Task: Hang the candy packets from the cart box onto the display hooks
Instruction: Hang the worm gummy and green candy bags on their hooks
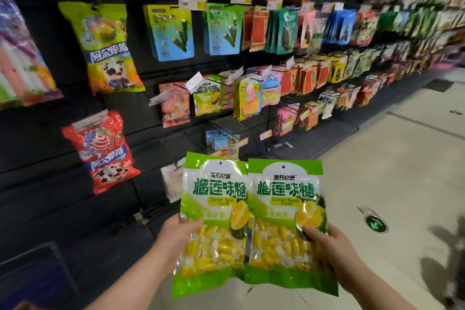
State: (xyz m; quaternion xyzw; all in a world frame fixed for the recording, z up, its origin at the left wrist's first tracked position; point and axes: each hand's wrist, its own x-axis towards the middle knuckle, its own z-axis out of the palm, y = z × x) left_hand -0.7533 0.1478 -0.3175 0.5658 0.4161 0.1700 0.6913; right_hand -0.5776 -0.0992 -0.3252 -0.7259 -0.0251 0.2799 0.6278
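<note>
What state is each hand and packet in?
left durian packet, upright, sealed, not hung.
right durian packet, upright, sealed, overlaps the left one's edge.
left hand, grips left durian packet.
right hand, grips right durian packet.
shelf durian packet, hanging on the display.

Left hand (176, 241) grips left packet (214, 209), right hand (329, 246) grips right packet (284, 221); pair fills space at 6 o'clock, edges overlapping. At 12 o'clock from pair: blue packets (221, 142) and black wire hooks (254, 124) jut from dark wall, narrow gaps between prongs. Higher at 12: hanging durian packets (206, 99) behind price tag (194, 81) (tag slants across hook front). At 10 o'clock: red bag (100, 153), bare dark panel around it. At 2 to 4 o'clock: open floor (390, 158), wide free passage. At 8 o'clock: dark cart frame (50, 257), blurred.
</note>
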